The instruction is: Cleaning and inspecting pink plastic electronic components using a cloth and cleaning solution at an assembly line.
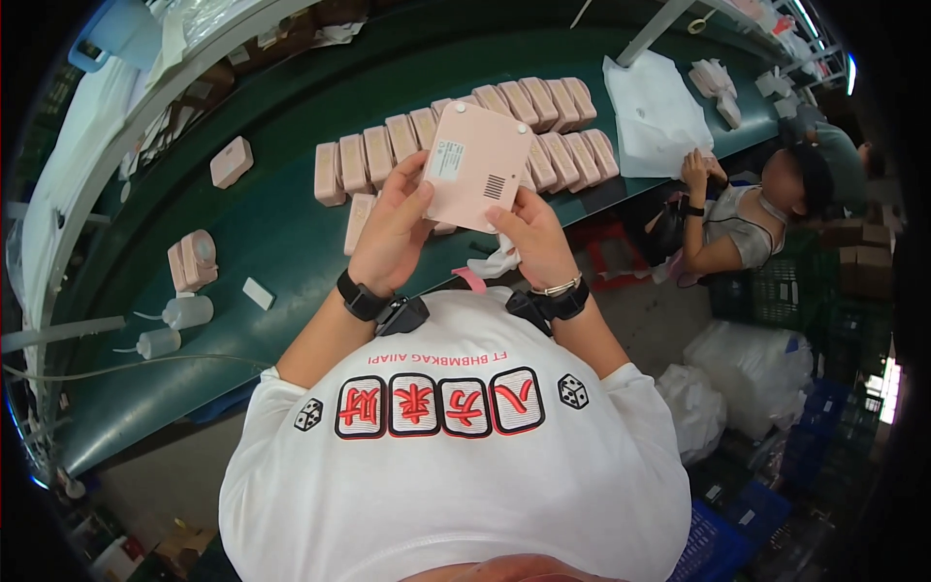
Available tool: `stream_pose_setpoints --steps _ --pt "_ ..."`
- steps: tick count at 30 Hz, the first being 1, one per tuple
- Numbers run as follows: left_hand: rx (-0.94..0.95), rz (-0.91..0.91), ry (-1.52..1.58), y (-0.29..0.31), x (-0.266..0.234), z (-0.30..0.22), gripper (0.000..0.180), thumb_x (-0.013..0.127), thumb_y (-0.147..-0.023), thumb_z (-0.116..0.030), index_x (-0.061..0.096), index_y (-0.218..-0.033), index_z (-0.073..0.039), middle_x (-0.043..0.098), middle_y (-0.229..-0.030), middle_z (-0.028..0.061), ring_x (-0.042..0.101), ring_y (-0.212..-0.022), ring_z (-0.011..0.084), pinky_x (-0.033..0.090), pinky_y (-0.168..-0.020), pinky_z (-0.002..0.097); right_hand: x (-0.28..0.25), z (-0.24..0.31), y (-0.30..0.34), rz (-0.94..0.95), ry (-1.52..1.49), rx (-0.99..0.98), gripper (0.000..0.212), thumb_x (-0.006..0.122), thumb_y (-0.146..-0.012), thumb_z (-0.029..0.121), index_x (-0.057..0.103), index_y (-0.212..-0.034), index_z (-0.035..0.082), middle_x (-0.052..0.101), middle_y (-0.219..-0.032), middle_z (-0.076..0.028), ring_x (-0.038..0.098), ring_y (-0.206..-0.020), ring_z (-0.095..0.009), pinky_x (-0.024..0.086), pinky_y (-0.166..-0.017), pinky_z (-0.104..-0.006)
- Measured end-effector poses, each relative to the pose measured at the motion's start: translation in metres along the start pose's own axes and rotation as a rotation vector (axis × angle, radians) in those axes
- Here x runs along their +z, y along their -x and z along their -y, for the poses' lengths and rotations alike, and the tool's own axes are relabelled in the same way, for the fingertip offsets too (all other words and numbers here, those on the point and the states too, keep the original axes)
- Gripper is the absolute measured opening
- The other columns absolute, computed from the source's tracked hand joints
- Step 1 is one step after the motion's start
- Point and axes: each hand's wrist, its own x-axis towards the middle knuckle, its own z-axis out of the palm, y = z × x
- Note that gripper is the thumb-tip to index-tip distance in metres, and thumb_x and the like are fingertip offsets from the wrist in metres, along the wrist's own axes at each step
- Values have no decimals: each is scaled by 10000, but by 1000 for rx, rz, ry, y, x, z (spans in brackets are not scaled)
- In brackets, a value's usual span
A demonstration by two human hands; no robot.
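Observation:
Between both hands I hold up a flat, square pink plastic device, its underside toward me. That face carries pale round feet at the corners, a white label and a small slotted grille. My left hand grips its left edge, thumb on the face. On the lower right corner my right hand closes, thumb also on the face. Behind it, rows of similar pink devices stand on edge on the green table, partly hidden by the held one. Some white and pink material lies by my right wrist.
A lone pink device and a pair of pink devices sit at left, near a small white box and two spouted bottles. White sheeting covers the table at right, where a co-worker handles something.

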Motion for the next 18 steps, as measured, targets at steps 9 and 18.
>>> stream_pose_setpoints --steps 9,18 --pt "-113 59 -48 -51 42 43 469 549 -984 -220 443 -1409 -50 527 -1374 78 515 -1236 194 392 -1037 364 -128 37 -2 -91 -111 -69 367 621 -929 84 525 -1260 -42 667 -1038 -49 585 -796 -45 445 -628 -187" --pt "6 -384 63 -13 -44 45 349 546 -977 -186 513 -1289 -35 588 -1287 92 562 -1181 210 447 -980 338 -346 56 -39 -726 803 -305 401 711 -845 179 580 -1151 -45 691 -1025 -142 673 -867 -224 527 -725 -316"
